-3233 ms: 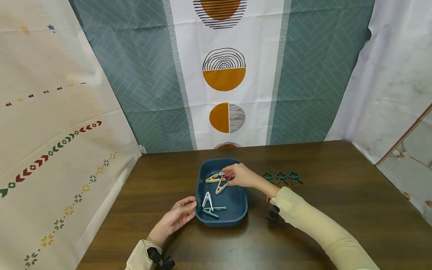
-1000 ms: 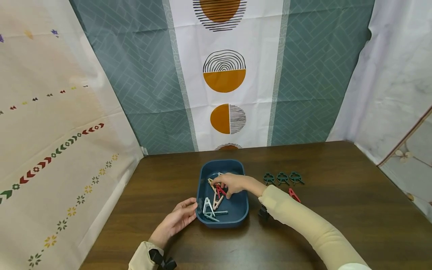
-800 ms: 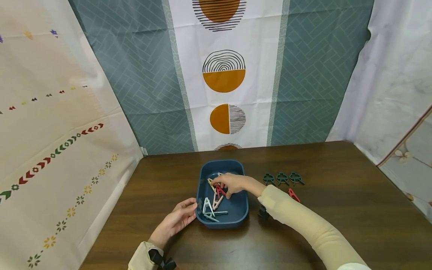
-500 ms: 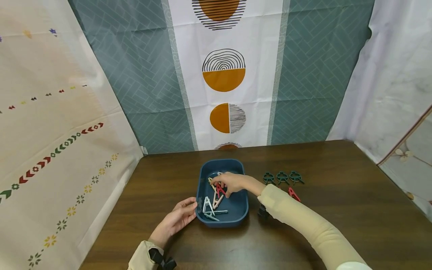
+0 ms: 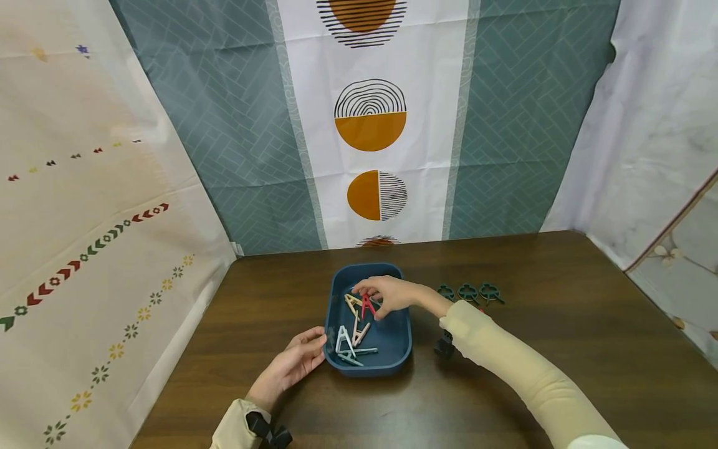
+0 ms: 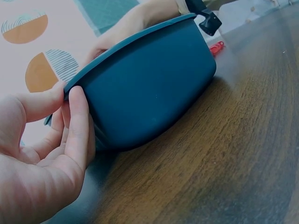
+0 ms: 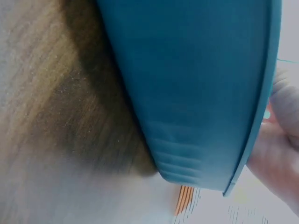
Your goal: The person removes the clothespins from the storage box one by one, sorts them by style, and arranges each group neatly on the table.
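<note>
My left hand [image 5: 294,360] holds the left side of a blue plastic basin [image 5: 391,344]; in the left wrist view the thumb and fingers pinch its rim [image 6: 135,39]. Over the basin's far half, my right hand [image 5: 394,293] pinches a red clothespin [image 5: 366,304] between thumb and fingers. Beside it lies a yellowish clothespin [image 5: 352,302]. Nearer the front are a pinkish clothespin [image 5: 361,335], a white one [image 5: 343,338] and a grey-green one [image 5: 352,357]. In the right wrist view the basin wall [image 7: 196,84] hides most of the right hand [image 7: 275,149].
Three dark green clips [image 5: 467,293] with round shapes stand in a row right of the basin on the brown wooden table [image 5: 269,280]. A red clip [image 6: 217,48] on the table is mostly covered by the right sleeve in the head view. Patterned cloths [image 5: 370,125] hang behind.
Within the last half second my right hand has risen and moved back slightly, with the red clothespin. Over three seconds the pinkish clothespin has shifted toward the front. The left hand stays at the rim.
</note>
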### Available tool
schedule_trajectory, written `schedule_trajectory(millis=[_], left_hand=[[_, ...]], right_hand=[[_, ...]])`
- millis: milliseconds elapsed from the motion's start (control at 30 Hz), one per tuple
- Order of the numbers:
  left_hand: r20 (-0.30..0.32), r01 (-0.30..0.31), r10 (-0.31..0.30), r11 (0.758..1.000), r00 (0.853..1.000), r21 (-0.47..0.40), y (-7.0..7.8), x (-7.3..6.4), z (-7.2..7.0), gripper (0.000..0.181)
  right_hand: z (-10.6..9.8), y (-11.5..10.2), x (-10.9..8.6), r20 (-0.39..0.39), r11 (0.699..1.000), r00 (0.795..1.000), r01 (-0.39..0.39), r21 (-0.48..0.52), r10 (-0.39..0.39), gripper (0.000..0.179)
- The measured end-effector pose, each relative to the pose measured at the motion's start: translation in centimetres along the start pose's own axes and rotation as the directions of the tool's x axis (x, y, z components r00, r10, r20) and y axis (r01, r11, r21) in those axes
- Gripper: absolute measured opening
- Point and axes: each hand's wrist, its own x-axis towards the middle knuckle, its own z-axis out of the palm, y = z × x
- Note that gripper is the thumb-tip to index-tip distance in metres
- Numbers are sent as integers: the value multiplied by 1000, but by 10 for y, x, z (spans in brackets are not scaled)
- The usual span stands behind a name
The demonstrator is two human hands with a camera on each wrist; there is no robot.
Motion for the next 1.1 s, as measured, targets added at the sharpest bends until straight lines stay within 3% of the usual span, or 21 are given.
schedule_trajectory(millis=[333,533,1100], left_hand=[[-2,8,-8,1000,1000,1,1,-1,0,17],[-10,16,-16,1000,1000,-16,0,-1,0,17],[0,14,-14,1000,1000,-24,0,-1,0,17]], right_hand=[[-3,-3,-17,-58,985,997,60,164,-51,65],[-4,-2,-29,-78,979,994,86,185,-73,64],[-7,1,-61,-189,981,981,65,182,-30,67]])
